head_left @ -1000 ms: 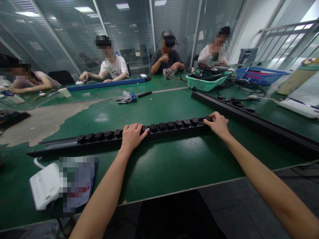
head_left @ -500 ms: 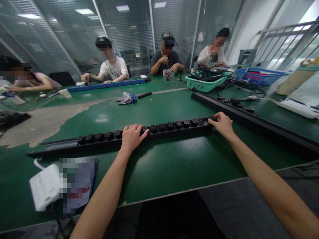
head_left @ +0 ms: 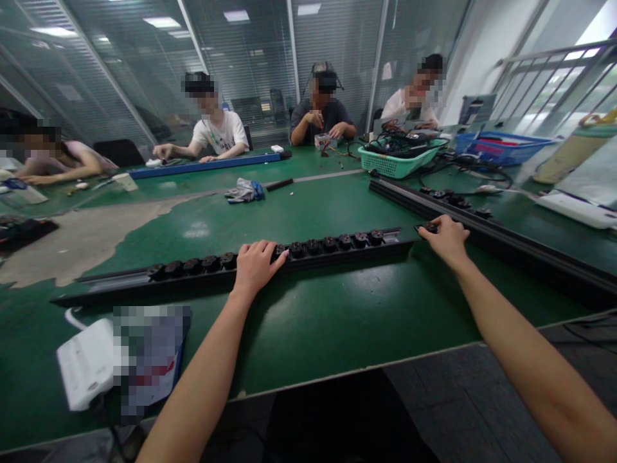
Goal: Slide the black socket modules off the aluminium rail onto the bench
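A long black channel rail [head_left: 328, 258] lies across the green table in front of me, with a row of round black socket modules [head_left: 329, 243] set along its middle. My left hand [head_left: 257, 267] is closed over the rail, its fingers on the far side and its thumb along the modules. My right hand [head_left: 447, 239] pinches a loose black socket module [head_left: 429, 227] just beyond the rail's right end, apart from it. Part of that module is hidden by my fingers.
Another long black rail [head_left: 506, 243] runs diagonally at the right, with loose black modules [head_left: 450, 198] behind it. A green basket [head_left: 393, 165] of cables, a blue basket [head_left: 506, 153], gloves [head_left: 245, 191] and a white box [head_left: 89, 363] lie around. Several people sit across the table.
My right hand has moved right with the socket module, away from the rail's end, leaving a gap there. My left hand stays in place on the rail.
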### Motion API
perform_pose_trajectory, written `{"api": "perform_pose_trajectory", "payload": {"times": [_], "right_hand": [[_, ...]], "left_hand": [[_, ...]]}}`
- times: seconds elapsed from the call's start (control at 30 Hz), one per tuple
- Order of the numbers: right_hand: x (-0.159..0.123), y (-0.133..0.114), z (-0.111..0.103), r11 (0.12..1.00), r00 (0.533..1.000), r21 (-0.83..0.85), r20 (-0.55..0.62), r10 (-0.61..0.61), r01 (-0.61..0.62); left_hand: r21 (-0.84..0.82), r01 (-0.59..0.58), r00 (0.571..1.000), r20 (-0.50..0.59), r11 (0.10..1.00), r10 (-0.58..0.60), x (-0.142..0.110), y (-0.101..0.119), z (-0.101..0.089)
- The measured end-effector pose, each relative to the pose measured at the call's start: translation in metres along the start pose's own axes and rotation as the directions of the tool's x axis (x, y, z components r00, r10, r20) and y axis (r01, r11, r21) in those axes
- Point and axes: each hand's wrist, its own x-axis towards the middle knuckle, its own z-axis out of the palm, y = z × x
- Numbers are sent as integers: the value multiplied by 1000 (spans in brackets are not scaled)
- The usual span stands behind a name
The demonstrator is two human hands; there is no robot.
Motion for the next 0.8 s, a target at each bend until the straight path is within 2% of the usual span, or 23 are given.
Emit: {"api": "perform_pose_trajectory", "payload": {"times": [0.17, 0.33, 0.5, 0.7, 0.8], "right_hand": [[13, 27, 3, 989, 997, -120, -9, 82, -83], [17, 40, 0, 969, 993, -221, 14, 115, -109], [15, 45, -3, 938, 989, -331, 69, 132, -102], [13, 41, -5, 943, 987, -297, 12, 160, -149], [11, 38, -9, 947, 984, -277, 21, 176, -163]], "left_hand": [[29, -8, 1000, -6, 1000, 8, 0, 0, 0], [39, -13, 1000, 1, 999, 13, 0, 1, -1], [35, -5, 1000, 0, 999, 5, 0, 1, -2], [14, 3, 1000, -2, 1000, -3, 0, 0, 0], [0, 9, 1000, -5, 1000, -9, 0, 0, 0]]}}
